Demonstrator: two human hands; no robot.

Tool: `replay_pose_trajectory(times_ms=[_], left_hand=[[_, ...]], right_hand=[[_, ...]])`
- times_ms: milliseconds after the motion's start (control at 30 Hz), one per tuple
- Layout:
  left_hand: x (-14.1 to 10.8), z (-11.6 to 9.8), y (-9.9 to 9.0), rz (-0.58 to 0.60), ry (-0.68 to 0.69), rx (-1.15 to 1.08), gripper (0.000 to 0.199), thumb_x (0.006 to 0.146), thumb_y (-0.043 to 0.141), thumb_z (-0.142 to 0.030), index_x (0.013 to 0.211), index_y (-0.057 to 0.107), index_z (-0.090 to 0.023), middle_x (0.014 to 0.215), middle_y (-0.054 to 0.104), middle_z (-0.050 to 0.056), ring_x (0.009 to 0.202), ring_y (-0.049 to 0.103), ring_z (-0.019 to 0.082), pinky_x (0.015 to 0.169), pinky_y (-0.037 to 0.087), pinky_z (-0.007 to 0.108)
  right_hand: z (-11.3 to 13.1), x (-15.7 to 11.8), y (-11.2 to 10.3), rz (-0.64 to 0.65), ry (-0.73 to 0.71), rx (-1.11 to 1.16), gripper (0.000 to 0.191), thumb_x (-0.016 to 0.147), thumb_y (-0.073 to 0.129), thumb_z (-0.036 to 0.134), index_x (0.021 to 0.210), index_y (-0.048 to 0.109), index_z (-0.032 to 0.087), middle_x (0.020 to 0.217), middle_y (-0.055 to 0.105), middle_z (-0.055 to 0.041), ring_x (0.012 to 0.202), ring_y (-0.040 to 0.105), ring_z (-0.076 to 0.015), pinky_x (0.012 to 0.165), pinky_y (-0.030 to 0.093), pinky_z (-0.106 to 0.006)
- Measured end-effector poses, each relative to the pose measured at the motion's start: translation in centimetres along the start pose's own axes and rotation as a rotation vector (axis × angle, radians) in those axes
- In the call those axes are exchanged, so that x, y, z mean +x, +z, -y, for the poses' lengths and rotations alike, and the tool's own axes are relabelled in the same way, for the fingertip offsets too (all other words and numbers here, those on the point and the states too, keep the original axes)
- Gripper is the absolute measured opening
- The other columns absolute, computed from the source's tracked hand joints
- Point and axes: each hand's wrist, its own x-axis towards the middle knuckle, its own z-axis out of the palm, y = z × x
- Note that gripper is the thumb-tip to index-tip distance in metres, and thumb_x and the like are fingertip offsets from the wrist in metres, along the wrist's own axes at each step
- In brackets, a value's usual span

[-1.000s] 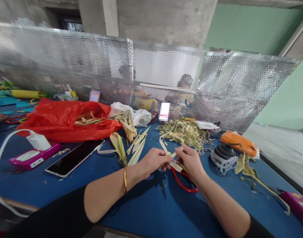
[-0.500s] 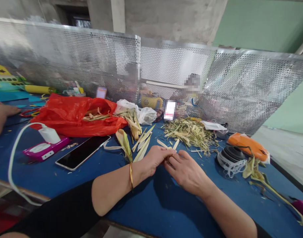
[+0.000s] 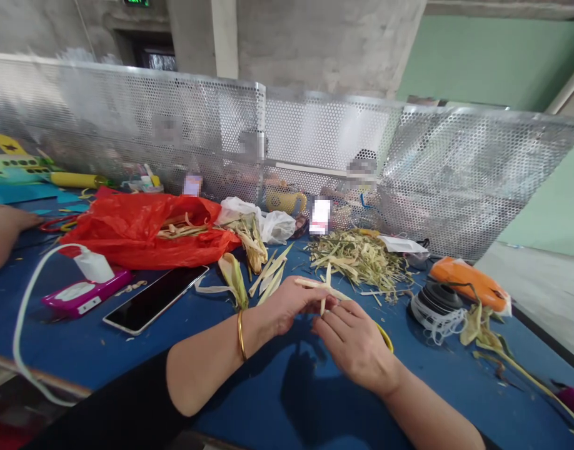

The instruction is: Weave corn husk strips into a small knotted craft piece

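Pale strips of dried corn husk (image 3: pixel 327 279) cross one another at the fingertips of both hands, held above the blue table. My left hand (image 3: pixel 296 304), with a gold bracelet at the wrist, pinches them from the left. From the right, my right hand (image 3: pixel 352 340) closes its fingers on the same strips; its fingertips are partly hidden. A yellow curved edge (image 3: pixel 386 338) shows from behind the right hand, and what it belongs to is covered. Left of the hands lie loose husk pieces (image 3: pixel 271 275) and a folded greenish husk (image 3: pixel 234 277).
A heap of shredded husk (image 3: pixel 364 259) lies behind my hands. To the left are a red bag (image 3: pixel 127 219), a phone (image 3: pixel 156 300) and a purple power strip (image 3: pixel 80 297). A black spool (image 3: pixel 434 300) and orange packet (image 3: pixel 469 281) sit right. Another person's hand (image 3: pixel 10 225) rests far left.
My hands have shifted slightly, and the husk strips now show as a raised cross above the fingers. The yellow edge has come into sight beside my right hand. The camera view has tilted up slightly.
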Motion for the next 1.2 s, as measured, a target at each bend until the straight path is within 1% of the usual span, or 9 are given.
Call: replay_pose_trajectory(times_ms=[133, 233, 300, 467, 633, 767, 1000, 1100, 1200], left_hand=[[-0.1, -0.2, -0.1, -0.045, 0.021, -0.004, 0.027, 0.065, 0.078, -0.035, 0.075, 0.074, -0.01, 0.078, 0.07, 0.008, 0.071, 0.06, 0.015, 0.068, 0.045, 0.026], [0.1, -0.5, -0.4, -0.072, 0.001, -0.007, 0.023, 0.063, 0.078, -0.034, 0.072, 0.074, -0.013, 0.075, 0.07, 0.006, 0.067, 0.059, 0.014, 0.067, 0.046, 0.026], [0.2, -0.8, -0.6, -0.084, -0.034, -0.01, 0.021, 0.065, 0.076, -0.034, 0.069, 0.073, -0.013, 0.073, 0.069, 0.005, 0.065, 0.059, 0.013, 0.066, 0.047, 0.026], [0.4, -1.3, -0.8, -0.112, -0.118, -0.036, 0.02, 0.066, 0.076, -0.031, 0.071, 0.071, -0.012, 0.069, 0.066, 0.004, 0.063, 0.06, 0.013, 0.063, 0.048, 0.026], [0.5, -0.6, -0.7, -0.109, -0.162, -0.042, 0.03, 0.066, 0.078, -0.04, 0.072, 0.065, -0.013, 0.067, 0.062, 0.002, 0.059, 0.057, 0.012, 0.058, 0.047, 0.026], [0.7, 0.3, -0.4, -0.143, -0.114, 0.096, 0.032, 0.062, 0.079, -0.037, 0.062, 0.057, -0.015, 0.053, 0.05, -0.004, 0.045, 0.04, 0.006, 0.044, 0.029, 0.02], [0.8, 0.0, -0.5, -0.105, -0.06, 0.082, 0.037, 0.058, 0.08, -0.043, 0.071, 0.062, -0.014, 0.051, 0.04, -0.007, 0.044, 0.026, 0.004, 0.044, 0.013, 0.022], [0.5, -0.5, -0.6, -0.047, -0.08, 0.058, 0.043, 0.058, 0.08, -0.049, 0.073, 0.061, -0.013, 0.053, 0.04, -0.008, 0.044, 0.023, 0.003, 0.045, 0.01, 0.023], [0.2, -0.6, -0.4, 0.052, -0.118, 0.071, 0.05, 0.066, 0.07, -0.062, 0.065, 0.055, -0.014, 0.056, 0.045, -0.005, 0.043, 0.022, 0.003, 0.045, 0.008, 0.024]], right_hand=[[-0.1, 0.1, -0.3, -0.033, 0.057, 0.021, 0.017, 0.097, 0.045, 0.018, 0.089, 0.061, 0.017, 0.074, 0.063, -0.0025, 0.072, 0.055, -0.0166, 0.079, 0.04, -0.033], [-0.8, 0.1, -0.6, -0.088, 0.284, -0.034, 0.026, 0.096, 0.049, 0.028, 0.116, 0.056, 0.014, 0.1, 0.066, -0.011, 0.093, 0.057, -0.0225, 0.083, 0.04, -0.035], [-1.3, 0.0, -0.6, -0.058, 0.432, -0.07, 0.033, 0.095, 0.049, 0.034, 0.119, 0.055, 0.013, 0.109, 0.063, -0.0142, 0.102, 0.056, -0.0263, 0.086, 0.04, -0.037], [-2.4, -0.4, -0.1, 0.094, 0.472, -0.053, 0.029, 0.097, 0.045, 0.037, 0.109, 0.058, 0.014, 0.09, 0.068, -0.0087, 0.083, 0.062, -0.0225, 0.086, 0.037, -0.036], [-2.2, -0.4, 0.1, 0.173, 0.496, 0.006, 0.03, 0.098, 0.039, 0.021, 0.074, 0.057, 0.018, 0.062, 0.061, -0.0008, 0.056, 0.053, -0.0144, 0.075, 0.034, -0.031], [-1.7, -0.2, -0.3, 0.221, 0.69, 0.24, 0.029, 0.094, 0.042, 0.024, 0.069, 0.055, 0.019, 0.057, 0.057, 0.0017, 0.054, 0.047, -0.0124, 0.065, 0.033, -0.027], [-2.6, 0.3, -1.3, 0.21, 1.023, 0.83, 0.038, 0.087, 0.051, 0.048, 0.061, 0.056, 0.02, 0.049, 0.05, 0.0029, 0.051, 0.042, -0.0118, 0.053, 0.032, -0.025], [-3.2, 0.5, -1.2, 0.11, 1.216, 1.153, 0.046, 0.075, 0.061, 0.062, 0.061, 0.058, 0.018, 0.052, 0.054, 0.0011, 0.052, 0.048, -0.0123, 0.056, 0.038, -0.026], [-3.3, 0.4, -0.6, -0.079, 1.431, 1.352, 0.048, 0.06, 0.075, 0.061, 0.062, 0.058, 0.017, 0.055, 0.055, 0.0023, 0.049, 0.046, -0.0096, 0.053, 0.039, -0.026]])
